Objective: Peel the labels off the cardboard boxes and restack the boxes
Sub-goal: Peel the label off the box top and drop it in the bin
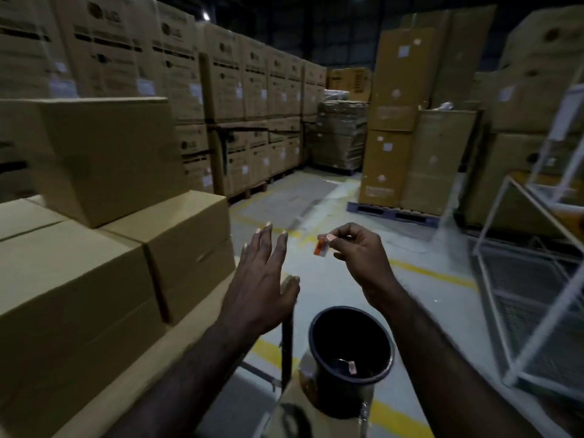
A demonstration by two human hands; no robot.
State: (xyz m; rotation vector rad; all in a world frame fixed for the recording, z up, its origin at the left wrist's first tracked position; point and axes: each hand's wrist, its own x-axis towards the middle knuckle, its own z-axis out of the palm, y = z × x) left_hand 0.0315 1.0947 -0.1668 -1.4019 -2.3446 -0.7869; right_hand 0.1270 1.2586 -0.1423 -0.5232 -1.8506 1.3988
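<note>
Head view: small orange-and-white peeled label (321,247) sits centre frame, pinched at its top edge between thumb and fingertips of the right hand (360,254). Looks light, floppy, likely sticky on the back; hold by an edge so it doesn't fold onto itself. Left hand (262,279) is spread flat, fingers straight, holding nothing. Round black bin (350,346) below, lower centre. Plain brown cardboard boxes (104,235) stacked at left.
</note>
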